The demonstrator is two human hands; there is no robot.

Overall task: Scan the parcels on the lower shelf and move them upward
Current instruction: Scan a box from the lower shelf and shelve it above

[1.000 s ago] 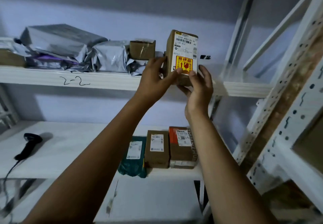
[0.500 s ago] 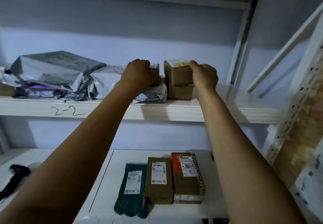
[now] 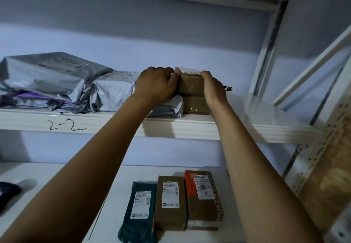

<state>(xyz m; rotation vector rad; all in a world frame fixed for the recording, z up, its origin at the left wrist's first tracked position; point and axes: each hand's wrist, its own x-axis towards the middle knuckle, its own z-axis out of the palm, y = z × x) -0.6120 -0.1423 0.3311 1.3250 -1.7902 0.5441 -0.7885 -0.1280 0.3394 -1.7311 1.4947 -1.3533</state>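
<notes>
Cardboard parcel (image 3: 190,84), boxy, sits atop a second brown box (image 3: 195,105) on the upper shelf (image 3: 114,124), crinkled grey mailer bags (image 3: 112,95) to the parcel's left; fingers of the left hand (image 3: 154,86) and right hand (image 3: 214,90) grip its sides.

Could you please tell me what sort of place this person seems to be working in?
Most likely a parcel storeroom or courier depot: white metal racking with a shelf edge hand-marked 2-2, grey mailer bags piled on that shelf, and barcode-labelled parcels lying on the lower shelf.
</notes>
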